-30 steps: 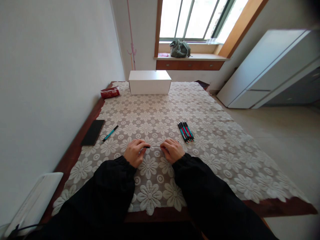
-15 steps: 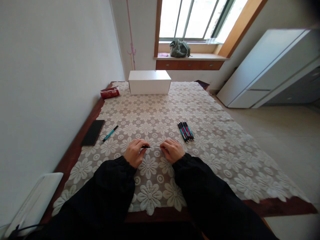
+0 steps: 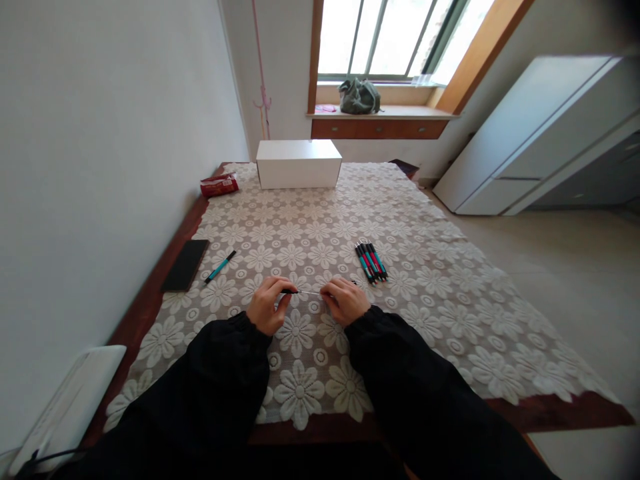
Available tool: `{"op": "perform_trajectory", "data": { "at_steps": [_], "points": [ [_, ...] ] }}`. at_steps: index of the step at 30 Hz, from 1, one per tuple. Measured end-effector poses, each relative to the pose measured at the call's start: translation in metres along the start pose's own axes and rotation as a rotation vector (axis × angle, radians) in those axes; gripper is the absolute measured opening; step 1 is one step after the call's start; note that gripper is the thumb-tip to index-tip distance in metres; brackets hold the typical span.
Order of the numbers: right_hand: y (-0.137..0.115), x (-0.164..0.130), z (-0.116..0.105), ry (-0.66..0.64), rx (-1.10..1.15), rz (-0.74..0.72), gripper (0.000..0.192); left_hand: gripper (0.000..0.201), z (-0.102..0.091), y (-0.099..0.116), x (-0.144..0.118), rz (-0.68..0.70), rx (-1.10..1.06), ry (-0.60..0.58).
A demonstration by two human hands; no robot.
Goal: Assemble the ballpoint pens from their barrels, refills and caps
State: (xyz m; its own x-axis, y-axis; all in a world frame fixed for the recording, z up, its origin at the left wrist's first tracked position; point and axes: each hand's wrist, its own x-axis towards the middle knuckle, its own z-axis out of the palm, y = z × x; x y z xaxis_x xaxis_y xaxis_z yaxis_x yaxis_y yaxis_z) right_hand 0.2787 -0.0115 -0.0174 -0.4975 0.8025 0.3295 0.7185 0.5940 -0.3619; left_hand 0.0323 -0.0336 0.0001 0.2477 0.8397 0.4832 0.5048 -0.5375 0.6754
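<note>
I see both hands low over the lace tablecloth (image 3: pixel 430 267), working one pen between them. The left hand (image 3: pixel 265 308) is curled, its fingertips pinched on the dark end of the pen (image 3: pixel 300 292), and the right hand (image 3: pixel 345 301) is curled too, pinching the other end, so the thin pale middle of the pen bridges the gap between them. Holding it at both ends like that keeps it level and steady, just above the cloth. I judge the pale stretch to be an exposed refill, though it is too small to be sure.

Just beyond the right hand lies a bundle of pens (image 3: pixel 371 261), lined up side by side, handy for reaching. Beyond the left hand, a single teal pen (image 3: pixel 220 267) lies apart, with a black phone (image 3: pixel 185 265) just beside it, nearer the wall. A white box (image 3: pixel 299 164) stands well beyond both hands at the far end.
</note>
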Motion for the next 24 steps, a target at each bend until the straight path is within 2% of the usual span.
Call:
{"op": "perform_trajectory", "data": {
  "at_steps": [16, 21, 24],
  "points": [
    [-0.0025, -0.0004, 0.0011, -0.003, 0.012, -0.022, 0.012, 0.016, -0.0011, 0.0036, 0.0005, 0.007, 0.008, -0.018],
    [-0.0028, -0.0003, 0.0013, -0.002, 0.029, -0.024, 0.012, 0.010, -0.0013, 0.0042, 0.0007, 0.025, -0.006, 0.002],
    [-0.0034, -0.0001, 0.0006, 0.003, 0.048, -0.017, 0.012, 0.012, -0.0014, 0.0061, -0.0002, -0.009, -0.006, 0.030]
  ]
}}
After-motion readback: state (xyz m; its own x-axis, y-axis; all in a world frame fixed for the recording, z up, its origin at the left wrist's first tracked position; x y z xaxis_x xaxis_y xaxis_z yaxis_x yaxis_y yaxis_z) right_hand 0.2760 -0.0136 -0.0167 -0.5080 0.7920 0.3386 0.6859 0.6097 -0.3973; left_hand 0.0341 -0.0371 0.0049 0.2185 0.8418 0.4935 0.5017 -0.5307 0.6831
